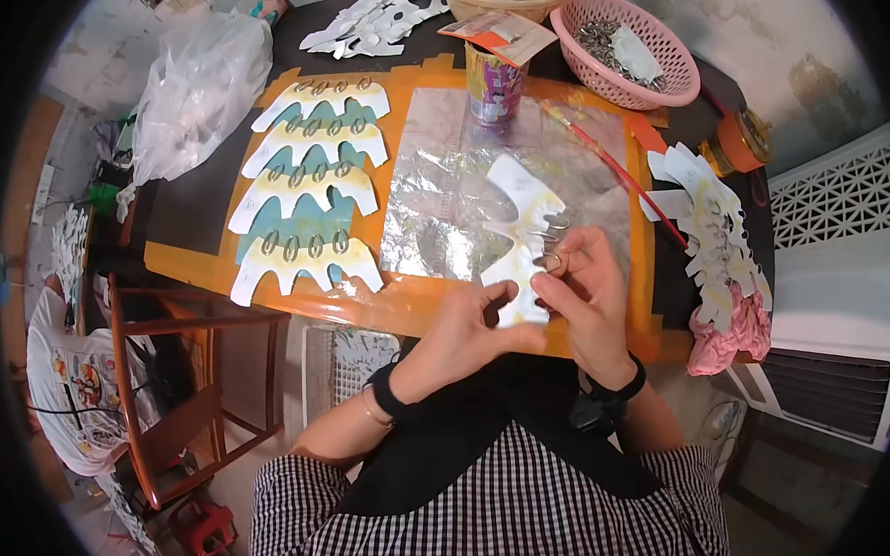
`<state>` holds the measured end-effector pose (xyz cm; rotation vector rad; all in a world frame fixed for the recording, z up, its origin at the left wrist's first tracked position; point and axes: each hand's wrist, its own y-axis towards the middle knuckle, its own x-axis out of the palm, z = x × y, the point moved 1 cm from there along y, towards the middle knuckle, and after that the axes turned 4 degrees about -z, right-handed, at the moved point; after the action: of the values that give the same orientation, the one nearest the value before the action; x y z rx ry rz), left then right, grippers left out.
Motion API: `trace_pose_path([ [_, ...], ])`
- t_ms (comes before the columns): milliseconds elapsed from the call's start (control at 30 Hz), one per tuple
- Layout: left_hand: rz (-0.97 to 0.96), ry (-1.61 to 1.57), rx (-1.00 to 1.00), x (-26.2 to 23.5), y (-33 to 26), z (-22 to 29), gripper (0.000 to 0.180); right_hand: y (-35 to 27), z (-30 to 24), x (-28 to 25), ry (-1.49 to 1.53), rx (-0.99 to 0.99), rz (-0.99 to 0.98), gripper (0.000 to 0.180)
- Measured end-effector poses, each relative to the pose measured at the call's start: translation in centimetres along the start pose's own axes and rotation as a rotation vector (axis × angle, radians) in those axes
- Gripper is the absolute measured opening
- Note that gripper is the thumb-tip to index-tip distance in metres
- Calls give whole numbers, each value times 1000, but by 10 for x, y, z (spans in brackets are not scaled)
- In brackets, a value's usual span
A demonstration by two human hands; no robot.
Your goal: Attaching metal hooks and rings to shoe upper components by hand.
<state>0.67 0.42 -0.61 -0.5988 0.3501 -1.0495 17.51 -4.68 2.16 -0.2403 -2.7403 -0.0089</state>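
Over the table's front edge, my left hand [471, 328] grips the near end of a white scalloped cut-out piece [528, 199] between thumb and fingers. The piece carries yellowish smears and points away from me. My right hand [591, 297] pinches a small metal ring [551, 262] against the piece's right edge. Other metal loops show along that edge, partly hidden by my fingers. To the left, several similar white pieces [307, 266] lie in a column on a teal sheet [301, 224], each with a row of oval metal rings.
A purple patterned cup [495, 88] with a card on top stands behind my hands on a clear plastic sheet [432, 180]. A red-handled brush [617, 164] lies right. A pink basket [688, 73] of metal parts sits far right, near stacked white pieces [718, 229]. A plastic bag [198, 95] is far left.
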Motion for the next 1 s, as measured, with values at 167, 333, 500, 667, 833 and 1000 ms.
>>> trace_pose_path([
  [167, -26, -610, 377, -11, -20, 27, 64, -13, -11, -6, -178, -106, -142, 39],
  [333, 207, -736, 308, -10, -5, 27, 14, -20, -4, -16, -377, -174, -250, 43],
  [500, 243, -684, 405, -13, -2, 24, 17, -17, 3, -37, -375, -69, -312, 54],
  [667, 309, -523, 568, -7, -2, 34, 21, -8, -10, -34, -251, -140, -236, 56],
  [833, 244, -428, 534, 1, -3, 28, 16, 6, -18, -10, -473, 90, -94, 35],
  [1000, 190, -434, 581, 2, -11, 32, 14, 5, -2, -12, 80, 257, -55, 28],
])
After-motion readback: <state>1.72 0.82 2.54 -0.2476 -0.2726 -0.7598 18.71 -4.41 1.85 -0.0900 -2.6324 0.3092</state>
